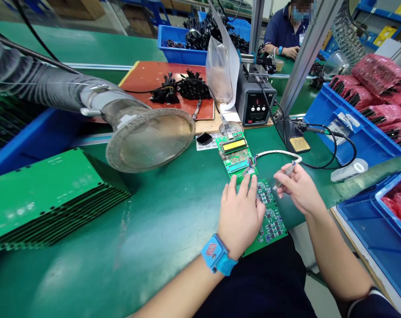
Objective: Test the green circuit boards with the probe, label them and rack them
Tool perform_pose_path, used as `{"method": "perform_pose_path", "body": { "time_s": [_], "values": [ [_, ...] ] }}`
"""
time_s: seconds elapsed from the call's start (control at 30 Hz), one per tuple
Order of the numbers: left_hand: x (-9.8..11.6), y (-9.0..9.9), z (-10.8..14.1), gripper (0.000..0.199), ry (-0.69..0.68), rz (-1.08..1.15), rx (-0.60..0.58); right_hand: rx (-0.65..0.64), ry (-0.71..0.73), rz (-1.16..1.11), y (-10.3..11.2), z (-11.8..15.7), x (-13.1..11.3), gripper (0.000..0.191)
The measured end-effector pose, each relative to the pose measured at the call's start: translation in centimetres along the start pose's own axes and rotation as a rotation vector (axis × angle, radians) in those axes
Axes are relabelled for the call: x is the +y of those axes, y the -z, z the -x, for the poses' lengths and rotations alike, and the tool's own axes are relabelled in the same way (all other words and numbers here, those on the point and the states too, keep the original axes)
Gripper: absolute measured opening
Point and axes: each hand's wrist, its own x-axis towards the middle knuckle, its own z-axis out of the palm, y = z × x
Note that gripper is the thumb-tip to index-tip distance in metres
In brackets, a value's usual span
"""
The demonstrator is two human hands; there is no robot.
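Note:
My left hand [239, 212], with a blue strap on its wrist, lies with fingers stretched over a green circuit board [274, 223]; part of the board is hidden beneath it. Its fingertips reach the lower edge of a second board with a small display [234, 145] and a blue-green socket [239, 166]. My right hand [301, 187] is closed on a grey cable connector [289, 170], held just above the right edge of the lower board. A white cable [276, 152] runs from this connector to the display board.
A fume extraction hose [150, 139] overhangs the bench at left, above stacked green boards [44, 194]. Behind stand a soldering station [255, 99] and a blue bin [183, 55] of black cables. Blue bins [349, 119] line the right. A co-worker [283, 33] sits opposite.

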Motion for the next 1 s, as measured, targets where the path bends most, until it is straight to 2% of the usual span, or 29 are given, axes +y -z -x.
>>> {"method": "perform_pose_path", "body": {
  "time_s": [0.13, 0.23, 0.3, 0.33, 0.4, 0.47, 0.57, 0.77, 1.0],
  "values": [
    [0.0, 0.2, 0.1, 0.049, 0.03, 0.037, -0.024, -0.08, 0.134, 0.124, -1.0, -0.4, 0.7, 0.036],
    [-0.7, 0.6, 1.2, 0.046, -0.009, 0.137, 0.049, -0.087, 0.219, 0.186, -1.2, -0.5, 1.4, 0.028],
    [-1.6, 1.0, 2.2, 0.039, -0.16, 0.225, 0.077, -0.08, 0.254, 0.207, -1.2, -0.4, 1.8, 0.026],
    [-2.0, 1.1, 2.8, 0.036, -0.26, 0.266, 0.051, -0.074, 0.265, 0.211, -1.2, -0.4, 2.0, 0.025],
    [-2.8, 1.3, 3.6, 0.033, -0.433, 0.32, -0.062, -0.064, 0.279, 0.215, -1.2, -0.3, 2.2, 0.024],
    [-3.3, 1.3, 4.1, 0.034, -0.498, 0.334, -0.169, -0.06, 0.296, 0.23, -1.2, -0.2, 2.5, 0.022],
    [-3.5, 1.1, 4.2, 0.03, -0.478, 0.349, -0.195, -0.063, 0.333, 0.29, -1.0, -0.1, 2.8, 0.02],
    [-3.1, 0.7, 4.3, 0.019, -0.427, 0.441, -0.088, -0.024, 0.419, 0.482, -1.5, 0.4, 2.8, 0.019],
    [-2.9, 0.8, 4.4, 0.016, -0.396, 0.453, -0.074, 0.117, 0.566, 0.646, -2.7, 1.1, 3.2, 0.018]
  ]
}}
